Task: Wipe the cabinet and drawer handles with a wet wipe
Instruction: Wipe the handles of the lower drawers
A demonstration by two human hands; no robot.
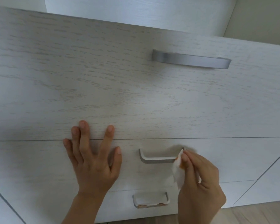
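Three pale wood drawer fronts fill the view, each with a silver bar handle. My left hand presses flat with spread fingers across the seam between the top drawer and the middle drawer. My right hand pinches a white wet wipe with an orange-brown smudge, holding it against the right end of the middle handle. The top handle is up right, apart from both hands. Below sits the bottom handle, with a white wipe-like piece draped on it.
A cabinet door panel adjoins the drawers at the right. A strip of light wooden floor shows at the bottom right. Another panel edge runs along the lower left. A white wall rises behind the unit.
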